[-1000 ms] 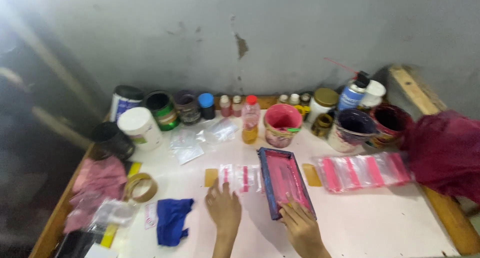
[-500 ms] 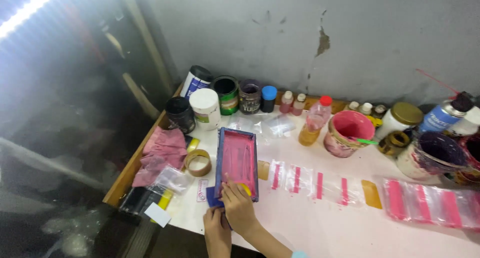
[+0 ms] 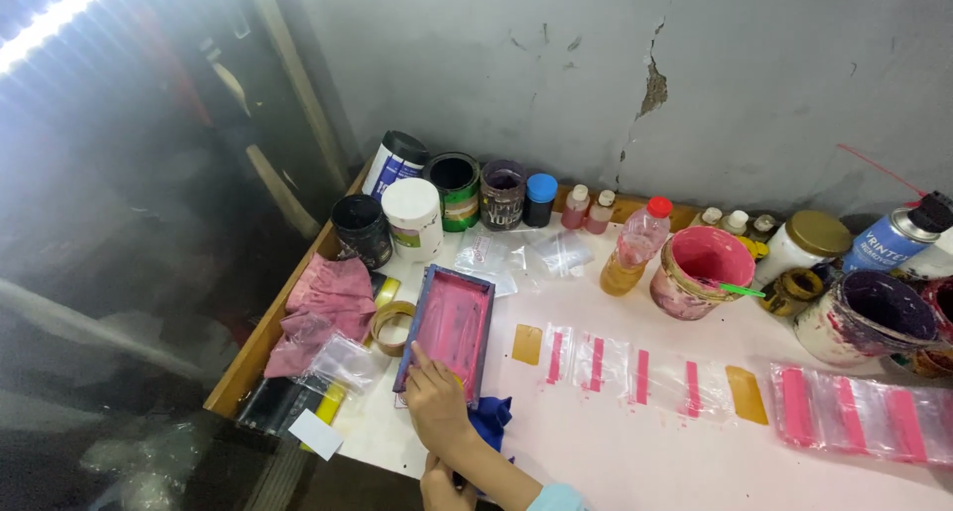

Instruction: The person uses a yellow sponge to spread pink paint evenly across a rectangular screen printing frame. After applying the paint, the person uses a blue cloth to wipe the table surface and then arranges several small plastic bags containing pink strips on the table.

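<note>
So the big change: a second ago your screen frame (image 3: 448, 324) was sitting over toward the right side of the white table (image 3: 635, 451), on top of the plastic strip. Now it's parked at the left end, right beside the tape roll (image 3: 391, 326) and the pink rags (image 3: 323, 308). Looks to me like that print pass is done and you've lifted the frame off to clear it.

What got uncovered is the clear plastic strip (image 3: 620, 365), lying flat mid-table with pink bars across it, held down by a yellowish tape tab at each end. A second batch of striped bags (image 3: 859, 417) sits further right.

The frame itself: dark blue border, mesh soaked pink, lying flat and angled a bit, near end pointing at you. It overlaps the blue cloth (image 3: 493, 419) at its lower corner.

Your right hand (image 3: 434, 404) is clamped on the near edge of the frame, fingers curled over it. Your left hand (image 3: 444, 485) is barely in view at the bottom edge, just below the right, and you can't tell what it's doing or if it's holding anything.
</note>
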